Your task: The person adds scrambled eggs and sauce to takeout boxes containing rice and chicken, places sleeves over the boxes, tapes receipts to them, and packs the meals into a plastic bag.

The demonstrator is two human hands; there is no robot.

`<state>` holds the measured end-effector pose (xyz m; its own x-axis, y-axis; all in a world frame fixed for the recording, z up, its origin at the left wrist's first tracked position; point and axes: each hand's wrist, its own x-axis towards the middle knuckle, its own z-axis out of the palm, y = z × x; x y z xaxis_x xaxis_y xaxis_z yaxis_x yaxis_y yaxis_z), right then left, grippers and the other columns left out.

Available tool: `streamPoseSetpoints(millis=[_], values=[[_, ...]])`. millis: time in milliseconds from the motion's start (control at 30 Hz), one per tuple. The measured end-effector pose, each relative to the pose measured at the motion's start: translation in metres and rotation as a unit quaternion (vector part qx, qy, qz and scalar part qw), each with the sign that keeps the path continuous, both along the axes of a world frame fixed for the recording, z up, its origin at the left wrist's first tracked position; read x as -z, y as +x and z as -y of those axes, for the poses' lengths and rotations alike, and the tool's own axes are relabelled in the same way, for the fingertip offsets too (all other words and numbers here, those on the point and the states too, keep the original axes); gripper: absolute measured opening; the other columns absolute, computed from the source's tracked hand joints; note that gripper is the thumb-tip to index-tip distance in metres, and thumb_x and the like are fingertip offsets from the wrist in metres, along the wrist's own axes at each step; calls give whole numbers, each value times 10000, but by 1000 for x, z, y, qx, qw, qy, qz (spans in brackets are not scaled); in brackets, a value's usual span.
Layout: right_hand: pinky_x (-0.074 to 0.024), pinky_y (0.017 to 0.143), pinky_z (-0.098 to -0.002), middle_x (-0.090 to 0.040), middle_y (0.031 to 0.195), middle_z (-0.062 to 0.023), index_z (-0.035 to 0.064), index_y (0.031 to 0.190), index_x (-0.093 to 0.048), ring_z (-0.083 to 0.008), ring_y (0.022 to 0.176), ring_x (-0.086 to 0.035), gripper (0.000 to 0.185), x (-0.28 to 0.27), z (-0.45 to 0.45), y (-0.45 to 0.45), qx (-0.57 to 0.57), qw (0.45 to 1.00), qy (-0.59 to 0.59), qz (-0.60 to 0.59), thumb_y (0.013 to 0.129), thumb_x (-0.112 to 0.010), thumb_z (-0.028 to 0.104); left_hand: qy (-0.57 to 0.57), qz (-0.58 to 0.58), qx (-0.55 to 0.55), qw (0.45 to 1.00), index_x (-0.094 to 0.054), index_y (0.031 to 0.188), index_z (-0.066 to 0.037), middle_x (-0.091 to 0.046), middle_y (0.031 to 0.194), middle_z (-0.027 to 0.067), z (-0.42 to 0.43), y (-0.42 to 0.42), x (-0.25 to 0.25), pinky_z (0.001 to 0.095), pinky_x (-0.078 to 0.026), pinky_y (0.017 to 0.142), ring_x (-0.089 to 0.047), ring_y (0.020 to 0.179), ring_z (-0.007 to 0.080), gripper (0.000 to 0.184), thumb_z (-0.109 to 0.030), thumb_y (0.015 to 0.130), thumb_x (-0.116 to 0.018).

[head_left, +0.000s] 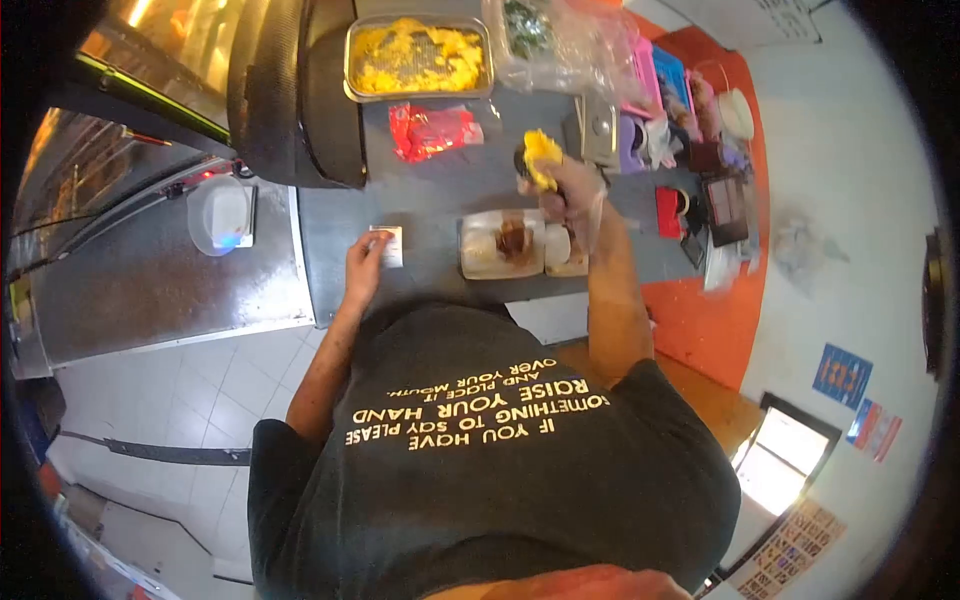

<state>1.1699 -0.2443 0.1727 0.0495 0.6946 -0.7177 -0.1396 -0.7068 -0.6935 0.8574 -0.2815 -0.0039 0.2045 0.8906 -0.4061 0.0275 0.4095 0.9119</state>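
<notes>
My right hand (pixel 574 190), seemingly in a clear plastic glove, is closed around a clump of yellow food (pixel 542 158) above the counter. Something dark shows beside the clump; I cannot make out what it is. Just below this hand sits an open takeaway box (pixel 485 262) with brown, saucy food (pixel 514 241) inside. A small whitish pot or lid (pixel 557 245) is at the box's right side. Over to the left, the fingers of my left hand (pixel 366 265) pinch the edge of a small white packet (pixel 391 250) on the counter.
A metal tray (pixel 348 75) of yellow food stands at the back, with a red plastic packet (pixel 432 132) before it. Clear plastic bags (pixel 590 50) lie to its right. Coloured containers (pixel 672 75) and a red box (pixel 668 212) line the right side. A clear tub (pixel 218 215) stands far left.
</notes>
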Motion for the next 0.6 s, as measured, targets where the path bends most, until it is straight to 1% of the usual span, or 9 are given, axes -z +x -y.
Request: streamPoseSetpoints(millis=[167,233,267,333,367,467,500,567,600], values=[[-305,391,-236,-519,651,5,122,916,-579,-65,408,-374,255,59,94,16,-16,990,-113,80,814,-650,344,3,-5,44,999,-665,958,-22,-625,818,14,13,10,4,223,-391,609,-502,699,73,276,-267,911,-549],[-408,460,-297,-559,691,-60,84,947,-596,-180,503,-498,309,100,108,18,-38,962,-144,229,824,-635,364,52,-15,59,997,-660,954,-5,-609,745,16,16,21,23,225,-391,575,-490,646,65,263,-246,904,-569],[-408,460,-297,-559,691,-60,84,947,-596,-180,503,-498,309,123,117,15,-35,963,-144,226,824,-635,364,54,-18,63,996,-660,954,-5,-609,745,16,14,26,22,225,-391,575,-490,646,65,263,-246,904,-569],[-473,707,-422,-597,874,-199,-50,1045,-542,-334,789,-584,334,159,130,-2,-139,834,91,527,829,-588,200,76,-10,130,989,-659,961,-2,-587,695,4,16,39,12,241,-377,540,-470,612,62,272,-253,905,-569],[-473,707,-422,-597,874,-199,-50,1045,-542,-334,789,-584,334,169,130,-11,-136,836,89,524,829,-588,200,37,-32,172,984,-644,1006,21,-657,907,51,15,42,6,255,-436,760,-561,844,110,311,-255,917,-532],[-438,872,-454,-538,1105,-288,-87,1232,-411,-414,1000,-545,468,186,127,-25,-109,853,111,498,819,-524,101,11,-34,194,980,-643,1021,7,-667,934,69,21,48,-6,252,-437,769,-570,844,118,299,-254,909,-549],[-430,873,-472,-533,1117,-303,-20,1317,-297,-445,1006,-540,537,200,131,-23,-83,842,159,509,847,-517,117,14,-36,194,980,-643,1021,7,-667,934,69,21,51,-8,252,-437,769,-570,844,118,299,-254,909,-549],[-423,874,-491,-528,1129,-318,48,1402,-183,-476,1011,-536,627,215,139,-19,-57,830,203,516,874,-511,133,198,-110,159,961,-648,1014,-28,-650,871,66,32,56,-11,287,-440,629,-577,735,152,272,-255,870,-605],[-428,886,-473,-516,1163,-312,47,1410,-178,-466,1022,-540,620,218,142,-15,-73,811,239,529,884,-495,133,197,-110,159,961,-648,1014,-28,-650,871,66,35,63,-19,287,-440,629,-577,735,152,272,-255,870,-605]])
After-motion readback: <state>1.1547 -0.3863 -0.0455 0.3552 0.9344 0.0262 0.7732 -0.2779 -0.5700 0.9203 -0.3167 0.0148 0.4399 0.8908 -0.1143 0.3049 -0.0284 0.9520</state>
